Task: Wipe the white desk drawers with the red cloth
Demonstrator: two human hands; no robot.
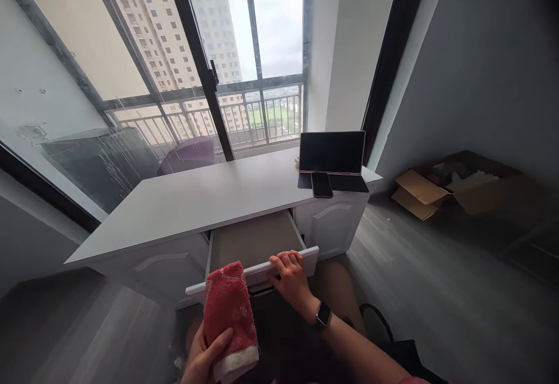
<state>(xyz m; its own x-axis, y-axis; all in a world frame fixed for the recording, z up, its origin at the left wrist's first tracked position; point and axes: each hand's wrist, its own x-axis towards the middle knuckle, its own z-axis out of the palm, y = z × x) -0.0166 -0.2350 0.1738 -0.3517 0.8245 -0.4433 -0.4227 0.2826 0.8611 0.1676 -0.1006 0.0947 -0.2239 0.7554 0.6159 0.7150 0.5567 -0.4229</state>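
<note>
The left hand [201,356] was clenched around a red cloth [230,319], thumb laid across its lower part; the cloth stood upright in the grip, its white-trimmed end at the bottom and its top reaching up in front of the drawer's front panel. The right hand [292,279], a watch [322,315] on its wrist, grasped the top edge of the drawer front [262,272], fingers curled over the edge. The drawer [255,239] stood pulled out from under the white counter [205,197], its bare inner floor exposed.

On the far right corner of the counter, a tablet [332,152] stood propped on a dark keyboard case, screen dark. A phone [322,185] lay flat just in front of it, touching the case. Beyond the counter, large windows [218,52] gave onto a balcony railing and high-rise blocks. To the right, well apart from the counter, an open cardboard box [454,189] sat on the grey floor; its contents could not be made out.
</note>
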